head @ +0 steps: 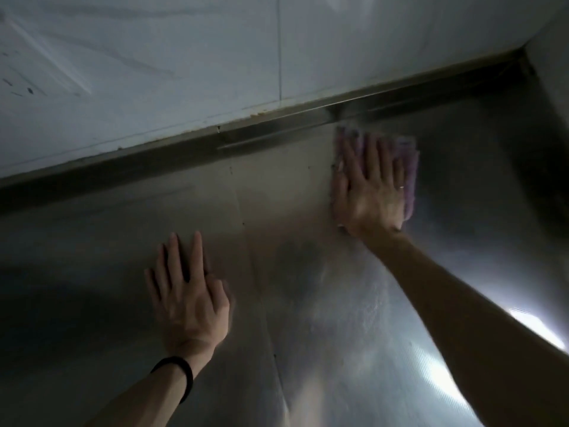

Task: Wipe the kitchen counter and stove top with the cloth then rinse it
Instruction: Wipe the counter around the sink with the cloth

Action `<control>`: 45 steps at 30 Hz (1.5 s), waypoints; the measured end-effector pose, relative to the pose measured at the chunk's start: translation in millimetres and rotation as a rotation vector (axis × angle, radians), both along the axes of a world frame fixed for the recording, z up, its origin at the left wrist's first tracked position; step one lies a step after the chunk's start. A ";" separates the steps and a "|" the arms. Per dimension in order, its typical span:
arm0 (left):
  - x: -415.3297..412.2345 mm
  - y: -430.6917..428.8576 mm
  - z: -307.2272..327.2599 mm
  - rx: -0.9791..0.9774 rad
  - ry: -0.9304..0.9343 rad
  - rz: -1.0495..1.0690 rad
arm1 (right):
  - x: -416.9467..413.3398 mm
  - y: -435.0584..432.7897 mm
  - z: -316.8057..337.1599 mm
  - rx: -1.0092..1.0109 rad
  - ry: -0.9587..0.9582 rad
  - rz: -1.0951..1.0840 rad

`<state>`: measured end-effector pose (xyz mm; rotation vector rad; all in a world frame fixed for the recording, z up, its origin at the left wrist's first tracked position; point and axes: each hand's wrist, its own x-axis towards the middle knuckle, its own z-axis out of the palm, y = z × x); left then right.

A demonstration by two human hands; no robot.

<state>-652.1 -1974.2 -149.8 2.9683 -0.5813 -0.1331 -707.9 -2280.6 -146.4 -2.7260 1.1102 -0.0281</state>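
- A purple cloth (pixel 411 167) lies flat on a stainless steel counter (pixel 292 272), under the right hand (pixel 368 192).
- The cloth shows past the fingertips and along the outer side of the little finger; its far edge is near the raised metal lip (pixel 277 131) at the back of the counter.
- The right hand presses down on the cloth with fingers straight and slightly spread, palm flat. A thin ring (pixel 401 187) sits on one finger.
- The left hand (pixel 189 291) rests flat on the bare metal, well apart from the cloth, nearer the person. Its fingers are straight and close together, holding nothing.
- A black band (pixel 177 375) circles the left wrist.
- Beyond both sets of fingertips, past the metal lip, rises a pale tiled wall (pixel 184 57).
- The picture is dim and a little blurred.
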 end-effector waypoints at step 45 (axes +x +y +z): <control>0.5 6.5 -7.1 -0.045 -0.020 -0.009 | -172.3 80.9 -9.8 -0.072 -0.082 0.144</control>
